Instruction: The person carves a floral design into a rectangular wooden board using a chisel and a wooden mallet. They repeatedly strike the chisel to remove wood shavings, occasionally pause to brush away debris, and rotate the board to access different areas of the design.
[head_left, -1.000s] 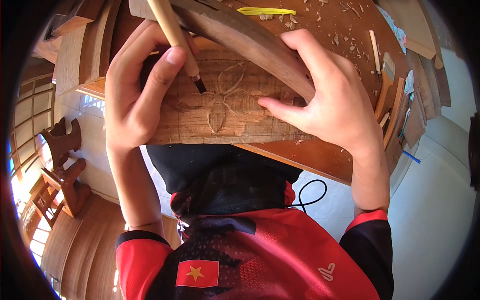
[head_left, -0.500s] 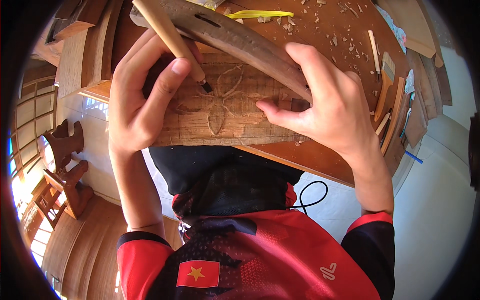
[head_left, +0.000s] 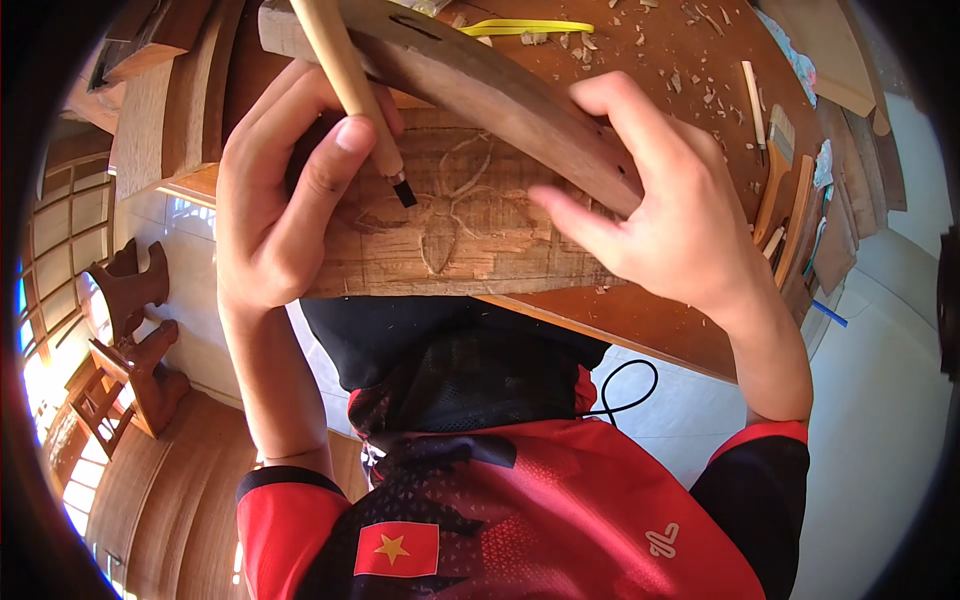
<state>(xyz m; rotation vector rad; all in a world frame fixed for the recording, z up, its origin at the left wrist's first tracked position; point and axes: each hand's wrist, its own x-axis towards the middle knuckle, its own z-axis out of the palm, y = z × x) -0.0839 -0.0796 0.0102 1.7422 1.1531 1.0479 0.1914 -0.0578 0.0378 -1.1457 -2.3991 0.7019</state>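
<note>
My left hand (head_left: 285, 190) is closed round the pale wooden handle of a carving chisel (head_left: 345, 85), thumb pressed along it. The chisel's short dark tip points down over a brown wooden board (head_left: 350, 272). Shallow carved outlines with petal or wing shapes (head_left: 440, 235) mark the board's face. In my right hand (head_left: 670, 190) is the near end of a long, dark wooden bar (head_left: 490, 95), gripped between the thumb and fingers. It slants up to the left above the board and passes behind the chisel handle. I cannot tell whether bar and handle touch.
Wood shavings (head_left: 675, 80) are scattered over the brown table (head_left: 640, 325). A yellow strip-like tool (head_left: 525, 27) lies at the back. To the right are a thin pale-handled tool (head_left: 752, 105) and a flat brush (head_left: 778, 150). Wood blocks (head_left: 165, 110) are stacked at the left.
The chisel stands more upright, and its tip has shifted slightly left and toward me. My right hand and the bar's near end have moved a little to the right.
</note>
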